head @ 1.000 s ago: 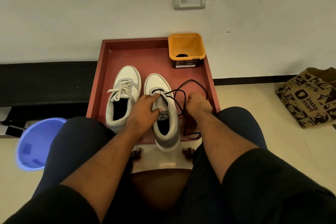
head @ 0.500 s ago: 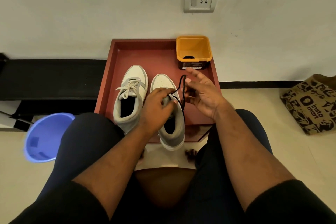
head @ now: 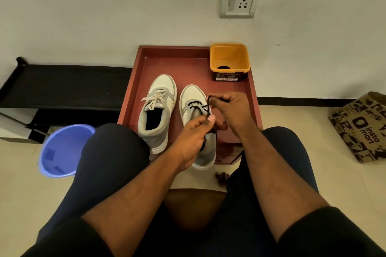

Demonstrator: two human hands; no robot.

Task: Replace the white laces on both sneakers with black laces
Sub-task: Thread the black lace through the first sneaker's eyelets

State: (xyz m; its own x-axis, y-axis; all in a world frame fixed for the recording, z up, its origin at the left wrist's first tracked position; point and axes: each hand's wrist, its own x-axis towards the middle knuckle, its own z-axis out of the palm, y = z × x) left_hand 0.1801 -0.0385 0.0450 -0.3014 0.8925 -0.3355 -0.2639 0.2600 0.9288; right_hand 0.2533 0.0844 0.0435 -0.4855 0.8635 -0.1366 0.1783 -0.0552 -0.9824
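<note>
The right sneaker [head: 194, 110] stands in the red tray [head: 167, 62], partly threaded with the black lace [head: 205, 108]. The left hand [head: 194, 133] pinches one strand; the right hand [head: 231, 110] grasps the other, both grips clenched on the lace. The left sneaker [head: 158, 108] keeps its white lace [head: 155, 98]. Risk: uneven tension may pull a lace end back through an eyelet.

A brown paper bag [head: 362, 129] at the right edge of the frame reads "insta mart"; the label on the yellow tub [head: 229, 62] is too small to read.
</note>
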